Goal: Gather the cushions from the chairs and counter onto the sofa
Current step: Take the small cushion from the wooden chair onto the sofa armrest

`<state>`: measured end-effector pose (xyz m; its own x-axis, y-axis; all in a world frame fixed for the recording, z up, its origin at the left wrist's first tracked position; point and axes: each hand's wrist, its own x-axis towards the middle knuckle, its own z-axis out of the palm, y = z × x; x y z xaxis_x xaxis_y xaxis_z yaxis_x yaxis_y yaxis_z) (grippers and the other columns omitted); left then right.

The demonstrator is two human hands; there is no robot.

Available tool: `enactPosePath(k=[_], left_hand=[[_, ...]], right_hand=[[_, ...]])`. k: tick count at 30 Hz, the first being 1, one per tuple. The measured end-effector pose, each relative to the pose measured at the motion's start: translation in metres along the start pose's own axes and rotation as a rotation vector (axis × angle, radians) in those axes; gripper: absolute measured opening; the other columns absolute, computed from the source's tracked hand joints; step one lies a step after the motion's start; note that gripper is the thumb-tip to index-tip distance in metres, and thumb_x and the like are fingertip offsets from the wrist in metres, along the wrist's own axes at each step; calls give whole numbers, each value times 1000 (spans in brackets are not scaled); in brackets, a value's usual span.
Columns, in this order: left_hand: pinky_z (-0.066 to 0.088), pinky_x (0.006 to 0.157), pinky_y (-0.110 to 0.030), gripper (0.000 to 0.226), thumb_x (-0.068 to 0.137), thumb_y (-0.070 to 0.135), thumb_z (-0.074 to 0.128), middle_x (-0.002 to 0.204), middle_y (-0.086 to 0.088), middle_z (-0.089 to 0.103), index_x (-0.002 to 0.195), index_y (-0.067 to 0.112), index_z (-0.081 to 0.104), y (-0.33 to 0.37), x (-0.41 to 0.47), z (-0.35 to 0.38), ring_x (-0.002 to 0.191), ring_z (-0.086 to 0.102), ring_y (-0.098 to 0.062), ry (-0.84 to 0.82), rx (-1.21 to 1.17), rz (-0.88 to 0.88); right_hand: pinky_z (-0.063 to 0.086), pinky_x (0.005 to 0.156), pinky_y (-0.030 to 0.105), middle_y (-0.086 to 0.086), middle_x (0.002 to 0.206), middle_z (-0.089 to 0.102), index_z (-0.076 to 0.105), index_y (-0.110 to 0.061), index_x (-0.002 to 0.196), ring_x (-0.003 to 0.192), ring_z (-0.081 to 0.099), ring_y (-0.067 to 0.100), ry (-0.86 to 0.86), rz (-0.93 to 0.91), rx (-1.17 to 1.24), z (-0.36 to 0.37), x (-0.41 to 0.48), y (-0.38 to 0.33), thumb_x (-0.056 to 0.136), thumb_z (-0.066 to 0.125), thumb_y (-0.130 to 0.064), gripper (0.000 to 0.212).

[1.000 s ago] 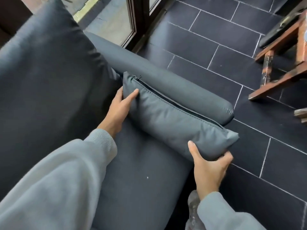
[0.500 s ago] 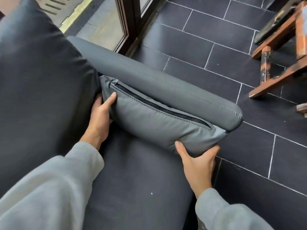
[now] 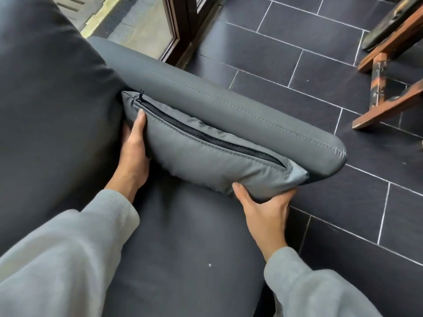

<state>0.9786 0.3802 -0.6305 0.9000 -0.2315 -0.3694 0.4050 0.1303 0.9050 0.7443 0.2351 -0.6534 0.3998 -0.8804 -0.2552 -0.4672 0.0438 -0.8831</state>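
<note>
A grey cushion [image 3: 201,156] with a black zipper along its top edge stands on the dark sofa seat [image 3: 183,248], leaning against the sofa's padded armrest [image 3: 229,106]. My left hand [image 3: 134,156] grips the cushion's back end, thumb on its face, next to the sofa's back cushion [image 3: 50,110]. My right hand [image 3: 265,211] holds the cushion's front lower corner from underneath. Both arms wear grey sleeves.
Dark tiled floor [image 3: 320,76] lies to the right of the sofa. A wooden chair frame [image 3: 389,72] with a dark pad stands at the upper right. A dark-framed glass door [image 3: 183,26] sits behind the armrest.
The cushion has been pushed back along the armrest and set deeper into the sofa's corner. Both hands moved with it and keep their grip.
</note>
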Motion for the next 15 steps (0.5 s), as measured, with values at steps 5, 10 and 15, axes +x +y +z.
enactPosePath(k=[5, 10, 15], left_hand=[[37, 118, -35, 57, 94, 57, 59, 145, 22, 56, 147, 42, 44, -3, -1, 3, 133, 51, 2, 38, 129, 55], [31, 116, -17, 74, 90, 70, 53, 141, 26, 51, 153, 34, 39, -8, -3, 11, 128, 46, 15, 171, 285, 142], [31, 102, -5, 75, 90, 73, 48, 142, 18, 52, 153, 33, 39, -18, -29, 25, 127, 48, 8, 312, 424, 175]], right_hand=[[31, 81, 4, -42, 109, 40, 26, -57, 116, 102, 40, -32, -30, 30, -49, -5, 3, 3, 47, 84, -77, 93], [36, 81, 8, -36, 108, 52, 43, -41, 126, 96, 47, -30, -60, 109, -35, -11, 2, 4, 41, 83, -80, 102], [41, 84, 12, -29, 108, 60, 48, -42, 118, 97, 54, -21, -59, 162, -35, -34, -2, 7, 47, 89, -69, 87]])
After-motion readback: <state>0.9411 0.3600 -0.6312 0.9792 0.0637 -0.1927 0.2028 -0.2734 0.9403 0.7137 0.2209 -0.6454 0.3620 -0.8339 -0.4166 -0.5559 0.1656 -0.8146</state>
